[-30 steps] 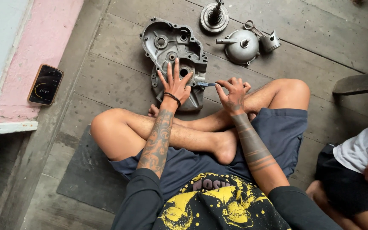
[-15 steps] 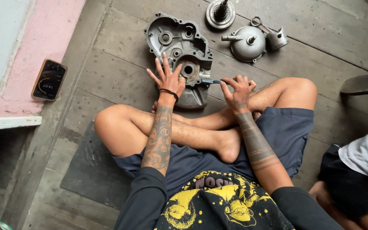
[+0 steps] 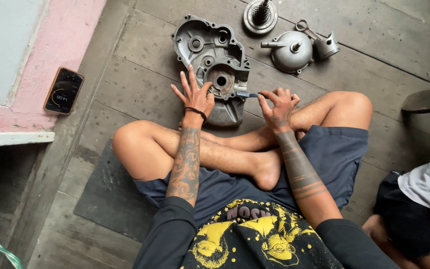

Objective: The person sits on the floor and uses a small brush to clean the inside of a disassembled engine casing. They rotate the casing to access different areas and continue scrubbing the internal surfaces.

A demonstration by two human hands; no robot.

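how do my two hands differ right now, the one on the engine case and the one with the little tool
The left hand lies with fingers spread on the grey engine case; the right hand is curled, pinching a small blue-handled tool aimed at the case's side. The left wrist wears a dark band; the right shows none. The left presses on the case itself, while the right meets it only through the tool. Both forearms are tattooed.

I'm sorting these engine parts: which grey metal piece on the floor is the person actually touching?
The large flat engine case cover, under the left hand. The toothed round part, domed part and piston lie apart, untouched.
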